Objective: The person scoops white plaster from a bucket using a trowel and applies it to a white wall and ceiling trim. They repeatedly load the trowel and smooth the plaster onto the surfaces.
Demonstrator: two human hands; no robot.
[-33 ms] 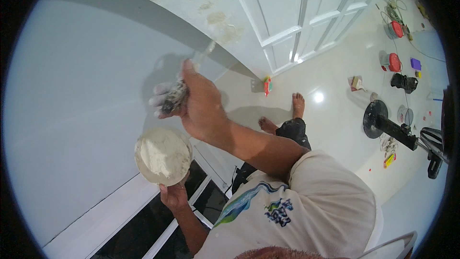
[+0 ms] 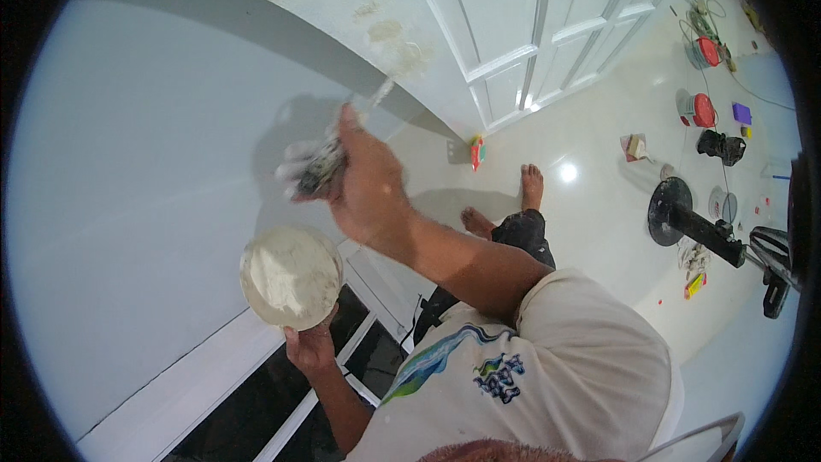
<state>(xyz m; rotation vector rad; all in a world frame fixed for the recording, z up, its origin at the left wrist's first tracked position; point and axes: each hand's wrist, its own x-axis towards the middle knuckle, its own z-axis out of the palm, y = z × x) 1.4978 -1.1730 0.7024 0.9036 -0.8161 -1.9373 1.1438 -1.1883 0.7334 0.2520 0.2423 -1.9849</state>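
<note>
Your round bowl (image 2: 330, 267) is at eight o'clock from the middle of the view, tilted to show a heap of off-white paste (image 2: 286, 275); your left hand (image 2: 313, 349) holds it at its near edge, between five and six o'clock on the rim; at the bowl's one o'clock, clear of it, your right hand (image 2: 368, 180) is wrapped around a paste-smeared hand tool (image 2: 321, 168), its fingers whitened; motion blur hides the tool's tip, so you cannot tell whether it touches the pale wall (image 2: 145, 154) that fills nine o'clock; tan patches (image 2: 385, 31) mark the white wall face near twelve; a white panelled door (image 2: 503, 21) stands at one; a red-and-green packet (image 2: 477, 154) lies by its foot at two, with your bare feet (image 2: 532, 184) near three; farther out on the glossy floor (image 2: 590, 239), two red-lidded buckets (image 2: 705, 109) stand around two, a black plastic bag (image 2: 721, 147) lies between two and three, and a black round-based stand (image 2: 670, 211) is at three; dark glass panes (image 2: 244, 415) run along seven.
</note>
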